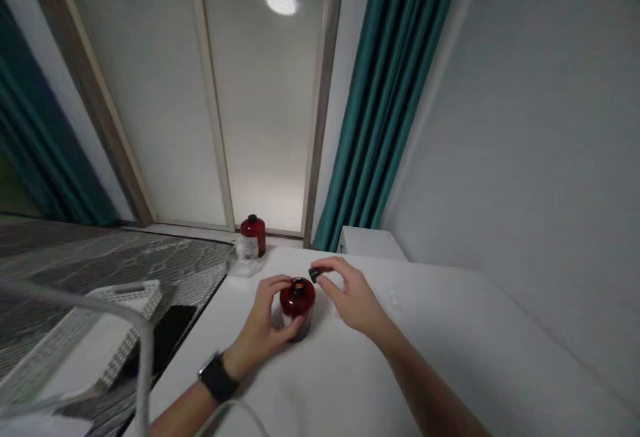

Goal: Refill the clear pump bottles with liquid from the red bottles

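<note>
A dark red bottle point(298, 301) stands on the white table point(340, 370), its neck uncapped. My left hand point(267, 320) is wrapped around its side, fingers behind and thumb in front. Between the thumb and fingertips of my right hand point(353, 295) is a small black bottle cap point(315, 274), held just to the right of the bottle's neck and apart from it. At the far edge of the table is a second red bottle point(257, 237) with a black cap on. Some clear plastic packaging point(243, 265) lies in front of it.
A white plastic basket point(125, 297) is on the left, below the table's edge, near a black flat object point(173, 337). A grey cable or tube point(145, 370) curves through the near left. A white cabinet point(373, 242) stands behind the table, by the teal curtain point(390, 90).
</note>
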A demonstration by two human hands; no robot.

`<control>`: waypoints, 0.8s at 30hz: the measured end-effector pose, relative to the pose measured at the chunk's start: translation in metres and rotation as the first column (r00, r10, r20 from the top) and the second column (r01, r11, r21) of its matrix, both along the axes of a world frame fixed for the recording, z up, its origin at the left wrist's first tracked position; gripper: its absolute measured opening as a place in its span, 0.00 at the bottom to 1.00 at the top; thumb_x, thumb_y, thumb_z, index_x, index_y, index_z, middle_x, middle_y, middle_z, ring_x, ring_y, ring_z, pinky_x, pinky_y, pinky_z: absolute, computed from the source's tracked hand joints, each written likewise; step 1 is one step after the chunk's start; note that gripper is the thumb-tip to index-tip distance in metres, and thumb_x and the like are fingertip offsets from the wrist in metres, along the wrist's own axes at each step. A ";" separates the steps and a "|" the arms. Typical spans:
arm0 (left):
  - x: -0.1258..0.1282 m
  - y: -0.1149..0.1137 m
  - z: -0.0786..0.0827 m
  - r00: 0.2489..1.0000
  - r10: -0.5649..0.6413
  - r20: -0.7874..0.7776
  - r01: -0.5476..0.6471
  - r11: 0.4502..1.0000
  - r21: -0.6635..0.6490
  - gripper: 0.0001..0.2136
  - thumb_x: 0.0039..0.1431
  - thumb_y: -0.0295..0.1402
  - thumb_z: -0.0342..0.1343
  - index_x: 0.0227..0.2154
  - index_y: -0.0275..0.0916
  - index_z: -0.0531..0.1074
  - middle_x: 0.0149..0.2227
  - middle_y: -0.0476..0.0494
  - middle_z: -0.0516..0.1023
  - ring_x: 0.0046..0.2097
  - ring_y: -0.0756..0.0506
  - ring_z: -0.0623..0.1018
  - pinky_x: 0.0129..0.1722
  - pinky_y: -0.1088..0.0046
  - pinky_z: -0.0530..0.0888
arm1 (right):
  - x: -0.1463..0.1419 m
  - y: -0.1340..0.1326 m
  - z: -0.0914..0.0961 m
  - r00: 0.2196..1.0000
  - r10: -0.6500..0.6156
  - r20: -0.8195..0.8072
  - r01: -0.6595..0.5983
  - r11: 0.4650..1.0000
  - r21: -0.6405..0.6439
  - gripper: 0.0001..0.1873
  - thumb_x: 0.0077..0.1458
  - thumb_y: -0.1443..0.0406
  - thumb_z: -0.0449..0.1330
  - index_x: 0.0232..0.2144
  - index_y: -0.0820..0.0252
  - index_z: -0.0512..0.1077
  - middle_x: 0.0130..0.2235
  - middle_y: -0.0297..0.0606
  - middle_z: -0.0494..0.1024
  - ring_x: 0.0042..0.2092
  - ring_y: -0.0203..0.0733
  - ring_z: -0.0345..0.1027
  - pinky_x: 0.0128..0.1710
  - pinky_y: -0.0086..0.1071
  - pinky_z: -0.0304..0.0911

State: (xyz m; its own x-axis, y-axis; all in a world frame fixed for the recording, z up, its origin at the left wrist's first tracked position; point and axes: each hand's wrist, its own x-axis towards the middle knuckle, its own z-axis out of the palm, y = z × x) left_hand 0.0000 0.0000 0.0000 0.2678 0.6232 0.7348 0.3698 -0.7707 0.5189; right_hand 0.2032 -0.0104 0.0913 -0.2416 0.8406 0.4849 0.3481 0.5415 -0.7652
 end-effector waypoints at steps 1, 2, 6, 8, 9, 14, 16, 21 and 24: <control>0.000 -0.001 0.001 1.000 0.001 0.004 -0.001 1.000 0.005 0.24 0.56 0.28 0.60 0.54 0.43 0.60 0.52 0.38 0.66 0.55 0.38 0.68 0.54 0.53 0.69 | -0.005 0.004 -0.003 1.000 0.008 0.006 -0.008 1.000 0.000 0.12 0.58 0.69 0.57 0.44 0.55 0.74 0.44 0.37 0.78 0.47 0.41 0.70 0.52 0.37 0.62; 0.000 -0.002 0.002 1.000 0.002 0.009 -0.002 1.000 0.008 0.24 0.55 0.28 0.60 0.53 0.43 0.60 0.52 0.38 0.66 0.55 0.38 0.68 0.54 0.53 0.70 | -0.010 0.007 -0.006 1.000 0.014 0.012 -0.014 1.000 0.000 0.12 0.58 0.70 0.57 0.43 0.55 0.75 0.43 0.37 0.78 0.47 0.42 0.70 0.52 0.38 0.62; 0.001 -0.004 0.004 1.000 0.004 0.026 -0.004 1.000 0.003 0.24 0.54 0.28 0.61 0.53 0.44 0.60 0.52 0.38 0.66 0.54 0.38 0.69 0.53 0.54 0.71 | -0.019 0.017 -0.013 0.999 0.015 0.032 -0.015 1.000 0.003 0.12 0.57 0.70 0.57 0.42 0.55 0.75 0.42 0.38 0.77 0.48 0.43 0.69 0.53 0.40 0.62; 0.001 -0.004 0.004 1.000 -0.002 0.028 0.002 1.000 -0.005 0.25 0.54 0.28 0.61 0.53 0.44 0.60 0.52 0.38 0.66 0.54 0.38 0.69 0.53 0.53 0.71 | -0.020 0.019 -0.014 1.000 0.000 0.031 0.000 1.000 0.001 0.12 0.57 0.69 0.57 0.42 0.55 0.75 0.43 0.38 0.76 0.48 0.43 0.69 0.54 0.40 0.61; 0.001 -0.003 0.004 1.000 -0.005 0.027 0.005 1.000 -0.004 0.25 0.54 0.28 0.61 0.53 0.44 0.60 0.52 0.38 0.66 0.54 0.38 0.69 0.53 0.53 0.71 | -0.019 0.019 -0.013 0.999 -0.001 0.033 0.001 1.000 0.000 0.12 0.57 0.69 0.57 0.42 0.54 0.75 0.43 0.38 0.76 0.48 0.43 0.69 0.54 0.40 0.61; 0.000 -0.003 0.003 1.000 -0.011 0.029 0.011 1.000 0.000 0.25 0.54 0.28 0.61 0.54 0.43 0.60 0.52 0.38 0.66 0.54 0.38 0.69 0.53 0.54 0.70 | -0.021 0.014 -0.011 0.998 0.017 0.064 -0.018 1.000 0.024 0.11 0.58 0.68 0.56 0.42 0.54 0.75 0.43 0.39 0.76 0.48 0.44 0.69 0.53 0.41 0.62; 0.000 -0.004 0.003 1.000 -0.011 0.029 0.010 1.000 0.003 0.25 0.54 0.28 0.61 0.54 0.43 0.60 0.52 0.38 0.65 0.54 0.38 0.68 0.53 0.54 0.70 | -0.022 0.012 -0.011 0.997 0.017 0.073 -0.019 0.999 0.038 0.12 0.58 0.69 0.56 0.42 0.54 0.75 0.43 0.39 0.76 0.49 0.45 0.68 0.53 0.42 0.62; 0.000 -0.004 0.005 1.000 -0.002 0.014 0.003 1.000 -0.012 0.25 0.55 0.29 0.61 0.54 0.43 0.60 0.52 0.38 0.66 0.55 0.38 0.68 0.54 0.53 0.70 | -0.018 0.014 -0.018 1.000 -0.012 -0.004 0.012 1.000 0.009 0.10 0.56 0.67 0.58 0.41 0.54 0.75 0.42 0.38 0.76 0.48 0.45 0.69 0.53 0.42 0.62; -0.001 -0.003 0.005 1.000 0.001 0.005 -0.001 1.000 -0.002 0.25 0.55 0.29 0.61 0.53 0.43 0.60 0.52 0.38 0.66 0.54 0.38 0.68 0.54 0.53 0.70 | -0.005 0.016 -0.023 0.990 -0.042 -0.133 0.034 0.997 -0.064 0.12 0.58 0.64 0.58 0.44 0.55 0.74 0.45 0.39 0.77 0.48 0.44 0.70 0.53 0.42 0.63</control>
